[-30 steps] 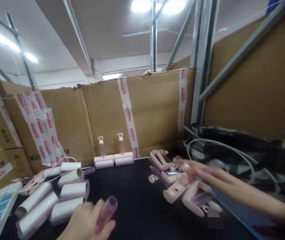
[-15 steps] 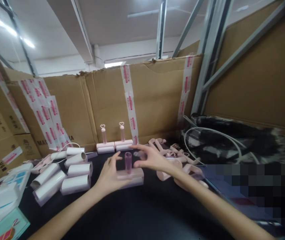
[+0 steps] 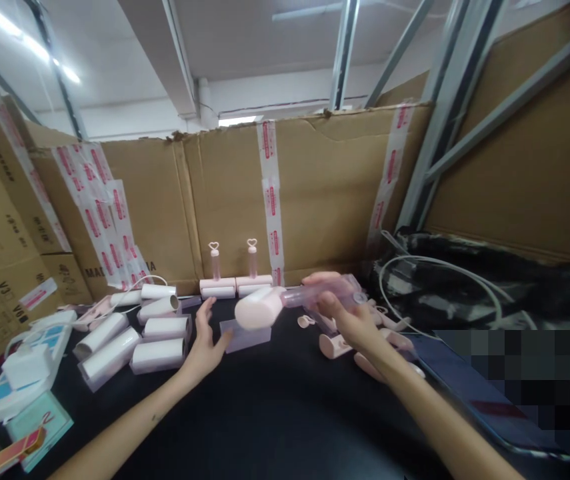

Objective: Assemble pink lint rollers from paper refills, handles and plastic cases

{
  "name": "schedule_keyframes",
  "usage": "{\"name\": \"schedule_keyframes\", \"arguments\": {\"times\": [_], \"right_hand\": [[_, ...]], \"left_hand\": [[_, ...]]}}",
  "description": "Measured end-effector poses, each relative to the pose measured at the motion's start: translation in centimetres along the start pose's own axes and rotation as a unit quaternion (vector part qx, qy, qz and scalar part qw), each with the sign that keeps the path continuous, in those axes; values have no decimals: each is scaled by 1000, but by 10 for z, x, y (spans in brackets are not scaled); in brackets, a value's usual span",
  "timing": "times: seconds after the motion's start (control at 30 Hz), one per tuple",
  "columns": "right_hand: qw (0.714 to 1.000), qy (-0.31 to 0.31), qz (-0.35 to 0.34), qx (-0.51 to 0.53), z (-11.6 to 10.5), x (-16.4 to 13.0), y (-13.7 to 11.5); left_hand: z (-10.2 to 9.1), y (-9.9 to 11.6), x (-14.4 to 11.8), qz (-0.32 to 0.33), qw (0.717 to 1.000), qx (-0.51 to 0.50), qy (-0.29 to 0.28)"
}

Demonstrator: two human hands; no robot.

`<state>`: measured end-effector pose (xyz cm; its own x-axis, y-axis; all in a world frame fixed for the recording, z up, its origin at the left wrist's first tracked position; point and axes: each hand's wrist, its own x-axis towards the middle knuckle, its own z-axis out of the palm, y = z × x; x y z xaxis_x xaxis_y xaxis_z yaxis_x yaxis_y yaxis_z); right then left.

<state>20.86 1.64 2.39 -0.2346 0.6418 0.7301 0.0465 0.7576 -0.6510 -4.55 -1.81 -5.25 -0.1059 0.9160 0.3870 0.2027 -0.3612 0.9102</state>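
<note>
The right hand (image 3: pixel 349 320) pinches the handle of a pink lint roller (image 3: pixel 275 305) lifted above the counter (image 3: pixel 285 413), while the left hand (image 3: pixel 205 343), fingers spread, steadies the clear cover (image 3: pixel 245 335) just beside them, so the mating step seems in hand and calls for careful alignment.

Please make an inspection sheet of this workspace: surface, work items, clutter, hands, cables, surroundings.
Surface: black tabletop.
Work items: pink roller handle held above the table; translucent cover lying under it.
Clutter: white rolls at left; two finished rollers upright at the back; loose pink handles at right; teal packet.
Hands: right hand grips the handle; left hand open, fingers at the cover's edge.
Cables: white cable looped on dark fabric; power strip at left.
Surroundings: taped cardboard walls, metal frame.
</note>
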Motion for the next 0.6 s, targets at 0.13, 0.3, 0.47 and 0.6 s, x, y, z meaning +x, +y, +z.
{"name": "schedule_keyframes", "arguments": {"times": [0.13,0.3,0.47,0.6], "right_hand": [[969,-241,-43,-11,-8,-14,-30],[955,-272,-26,-113,-23,-41,-56],[930,-320,61,-172,-3,-60,-75],[867,-423,25,-262,29,-83,-90]], "left_hand": [[6,47,-21,-203,909,-285,-228],[13,66,-58,-298,897,-286,-158],[12,68,-85,-156,968,-104,-168],[10,77,-109,-136,970,-15,-200]]}}
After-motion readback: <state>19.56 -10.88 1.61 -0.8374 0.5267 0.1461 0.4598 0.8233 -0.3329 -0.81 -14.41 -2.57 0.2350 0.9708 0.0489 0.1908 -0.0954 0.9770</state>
